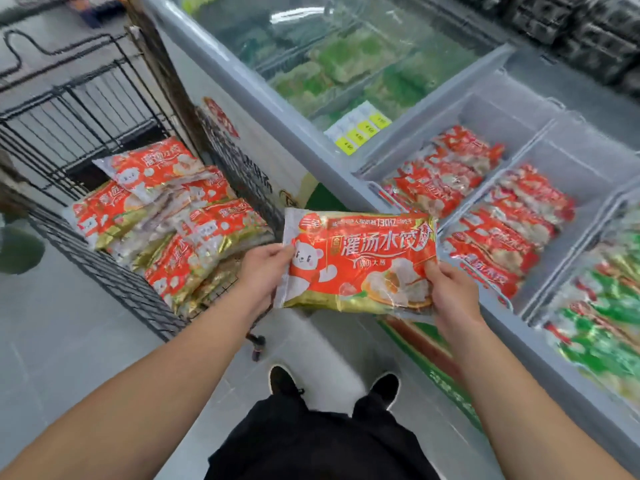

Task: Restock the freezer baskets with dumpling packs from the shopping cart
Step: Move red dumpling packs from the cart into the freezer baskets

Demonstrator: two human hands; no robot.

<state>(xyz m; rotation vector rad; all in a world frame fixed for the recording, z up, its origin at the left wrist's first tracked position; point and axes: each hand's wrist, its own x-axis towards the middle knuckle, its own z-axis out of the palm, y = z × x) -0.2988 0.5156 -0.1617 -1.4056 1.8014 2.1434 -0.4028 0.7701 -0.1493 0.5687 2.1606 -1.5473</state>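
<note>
The dumpling pack (360, 261) held at its 2 short ends, between the shopping cart and the freezer, bears large white characters "灌汤水饺" across its red front. At its top left corner a small red oval reads "三全". A thin white line along its top edge includes "130亿"; the rest is too blurred. Left of the pack, the packs in the cart (159, 223) show the same red design, their lettering blurred. Above the pack, yellow price tags (360, 133) on the freezer glass seem to read "4.60".

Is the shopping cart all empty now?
No, the shopping cart holds a pile of red dumpling packs.
</note>
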